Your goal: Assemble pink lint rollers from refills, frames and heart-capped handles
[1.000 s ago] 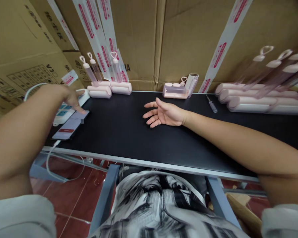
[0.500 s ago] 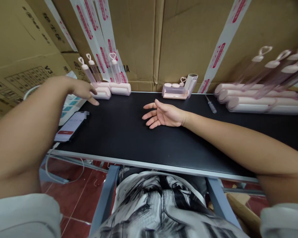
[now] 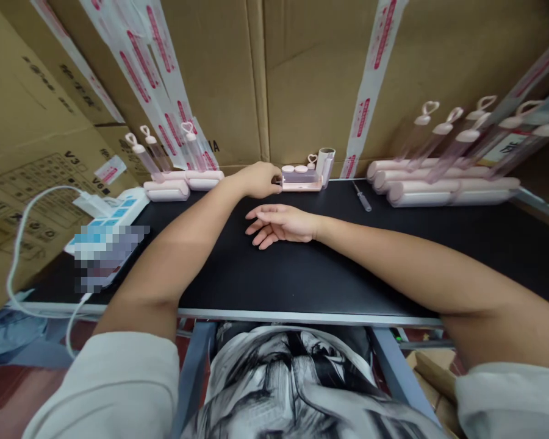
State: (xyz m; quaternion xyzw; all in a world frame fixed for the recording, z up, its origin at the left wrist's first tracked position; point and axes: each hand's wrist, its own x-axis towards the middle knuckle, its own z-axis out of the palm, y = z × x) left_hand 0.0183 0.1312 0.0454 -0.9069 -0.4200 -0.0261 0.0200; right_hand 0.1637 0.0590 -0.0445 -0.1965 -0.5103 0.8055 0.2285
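My left hand reaches across to the back of the table, its thumb and fingers closed around the left end of a small pink case. Two round pink pieces and a heart-shaped loop show on the case's translucent body. A short white tube stands upright at the case's right end. Nearer to me, my right hand rests over the black tabletop, palm turned sideways, fingers spread and holding nothing. Right of the tube lies a screwdriver with a clear handle.
Several pink cylinders with upright heart-topped clear tubes are stacked at the right. A smaller group stands back left. A power strip, a phone and a white cable occupy the left side. Cardboard walls the back.
My left hand has swung right from the left group of cylinders to the pink case and taken hold of its end. My right hand stays open. The view has shifted somewhat.
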